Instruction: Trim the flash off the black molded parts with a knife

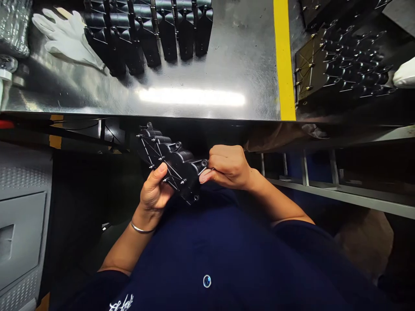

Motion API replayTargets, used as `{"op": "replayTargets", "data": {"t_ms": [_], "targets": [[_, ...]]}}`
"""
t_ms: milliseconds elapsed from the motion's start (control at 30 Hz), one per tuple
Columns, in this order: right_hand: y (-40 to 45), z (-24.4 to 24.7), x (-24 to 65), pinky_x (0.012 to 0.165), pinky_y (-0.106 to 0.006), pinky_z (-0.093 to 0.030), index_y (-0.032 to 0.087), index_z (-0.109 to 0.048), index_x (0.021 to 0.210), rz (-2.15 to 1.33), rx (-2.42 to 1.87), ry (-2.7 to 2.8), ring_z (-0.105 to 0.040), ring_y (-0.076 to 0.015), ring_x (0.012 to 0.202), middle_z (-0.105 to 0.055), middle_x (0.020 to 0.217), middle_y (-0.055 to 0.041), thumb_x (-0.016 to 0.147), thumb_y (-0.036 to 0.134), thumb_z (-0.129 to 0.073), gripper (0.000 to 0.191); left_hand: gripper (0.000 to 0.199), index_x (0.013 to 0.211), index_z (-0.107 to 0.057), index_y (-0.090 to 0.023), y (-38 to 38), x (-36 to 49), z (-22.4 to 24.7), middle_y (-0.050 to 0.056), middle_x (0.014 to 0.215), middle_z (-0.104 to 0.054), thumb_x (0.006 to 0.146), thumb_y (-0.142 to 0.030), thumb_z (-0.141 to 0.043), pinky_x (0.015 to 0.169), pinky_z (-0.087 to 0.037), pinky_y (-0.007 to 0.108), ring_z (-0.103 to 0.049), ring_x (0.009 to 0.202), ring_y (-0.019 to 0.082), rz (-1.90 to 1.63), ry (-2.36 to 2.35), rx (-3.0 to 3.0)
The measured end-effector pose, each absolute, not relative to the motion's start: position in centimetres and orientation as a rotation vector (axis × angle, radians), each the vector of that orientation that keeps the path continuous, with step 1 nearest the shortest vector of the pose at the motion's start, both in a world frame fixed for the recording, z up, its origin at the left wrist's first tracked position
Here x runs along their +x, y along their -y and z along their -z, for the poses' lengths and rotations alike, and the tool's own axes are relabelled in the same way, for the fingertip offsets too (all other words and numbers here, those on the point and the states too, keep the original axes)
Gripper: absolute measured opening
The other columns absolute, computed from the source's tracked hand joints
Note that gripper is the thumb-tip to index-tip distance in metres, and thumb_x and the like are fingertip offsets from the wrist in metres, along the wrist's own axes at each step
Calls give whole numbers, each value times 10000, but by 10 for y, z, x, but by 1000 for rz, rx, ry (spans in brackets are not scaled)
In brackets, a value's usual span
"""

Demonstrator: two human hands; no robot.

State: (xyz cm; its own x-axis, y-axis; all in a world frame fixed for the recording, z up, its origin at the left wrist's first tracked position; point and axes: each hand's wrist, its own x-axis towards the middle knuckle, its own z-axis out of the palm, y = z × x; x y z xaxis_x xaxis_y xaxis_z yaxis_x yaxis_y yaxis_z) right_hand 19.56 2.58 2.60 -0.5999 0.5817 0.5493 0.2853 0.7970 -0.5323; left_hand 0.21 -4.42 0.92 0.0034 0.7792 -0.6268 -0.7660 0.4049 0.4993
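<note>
A black molded part (177, 166) with rounded ridges, small ring-shaped lugs and shiny pins is tilted in front of my body, below the table edge. My left hand (156, 190) grips its lower left side, thumb on the near face. At the part's right end, my right hand (228, 167) is closed, with thumb and bent fingers pressed together beside a ring lug. Whatever lies between those fingers is too small to name.
Several similar black parts (168, 32) stand in a row on the metal table (240, 56), beside a white glove (66, 39). More black parts (353, 60) lie right of the yellow strip (284, 60). A grey metal frame (343, 196) is at the right, a grey cabinet (24, 220) at the left.
</note>
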Motion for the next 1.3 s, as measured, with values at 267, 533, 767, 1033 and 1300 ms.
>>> {"op": "replayTargets", "data": {"t_ms": [267,533,767,1033,1300], "targets": [[-28,-27,194,520,-262,-267,192,-468,625,-505,-681,2216,-377,-94,531,-424,567,32,959,591,-450,520,219,836,-752,-171,42,6,-9,51,842,-794,725,-359,-777,964,-576,463,-728,1023,329,-1231,-974,86],[-27,-29,196,497,-226,-304,170,-595,752,-812,-641,1968,-371,-62,505,-436,581,61,828,520,-704,374,312,795,-756,-181,41,6,-9,49,789,-787,607,-403,-869,930,-593,457,-733,999,339,-1225,-979,92],[-23,-29,197,466,-208,-375,162,-726,802,-1475,-565,1640,-474,-55,481,-558,565,36,834,351,-748,194,291,755,-752,-169,41,0,-7,32,678,-747,576,-360,-878,838,-624,425,-757,804,294,-1264,-1034,203],[-14,-22,189,485,-224,-373,165,-618,668,-1445,-839,1556,-460,-63,498,-557,581,27,863,482,-676,377,242,791,-709,-193,41,-10,-13,19,649,-691,721,-410,-788,640,-614,329,-735,744,255,-1196,-905,289],[-49,1,215,499,-231,-388,246,-682,1045,-986,-1163,1456,-419,-61,523,-655,860,4,721,480,-812,421,584,1336,-550,-68,30,-3,1,3,548,-560,966,-459,-325,224,-217,240,-445,291,146,-590,-325,-41]]}}
